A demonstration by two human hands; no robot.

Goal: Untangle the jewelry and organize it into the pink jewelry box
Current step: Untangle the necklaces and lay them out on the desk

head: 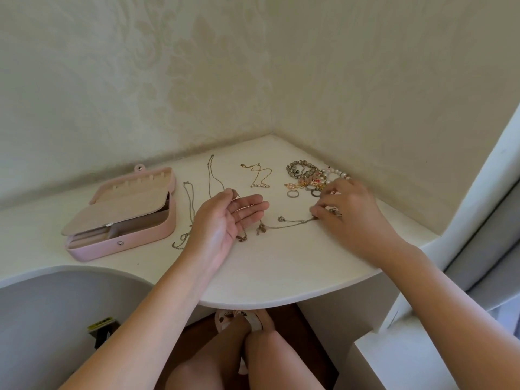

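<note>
Sorting looks roughly midway on the white desk (281, 271): the pink jewelry box (146, 237) lies open at the left with nothing visibly inside, separate chains (189, 204) lie beside it, and a heap of bracelets and rings (306, 173) waits back right. Palm up, the left grip (228, 218) pinches a thin chain (242, 237) at its thumb, while the right grip (349, 206), curled, pinches a pendant chain (295, 222) by its end.

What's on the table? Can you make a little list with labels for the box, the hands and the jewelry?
Box: pink jewelry box, open, on the table, left side.
Left hand: palm up, thumb pinching a thin chain draped across it.
Right hand: fingertips pinching one end of a pendant chain lying on the table.
Pile: beaded bracelets and rings, far right corner.
Laid out: long chains and a gold necklace, between box and pile.
</note>
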